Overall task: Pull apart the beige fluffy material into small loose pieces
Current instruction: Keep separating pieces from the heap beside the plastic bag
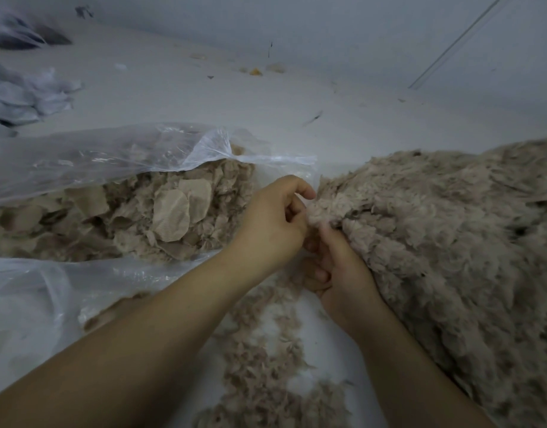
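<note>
A big heap of beige fluffy material fills the right side of the floor. My left hand pinches a tuft at the heap's left edge, fingers closed on it. Just below, my right hand grips the same edge of the fluffy material, partly tucked under it. Small loose beige pieces lie scattered on the floor between my forearms. A clear plastic bag at the left lies open and holds beige torn pieces and flat fabric backing scraps.
The pale floor stretches to a grey wall at the back. Crumpled white-grey cloth scraps lie at the far left. Small bits of debris dot the floor near the wall. More clear plastic spreads at the lower left.
</note>
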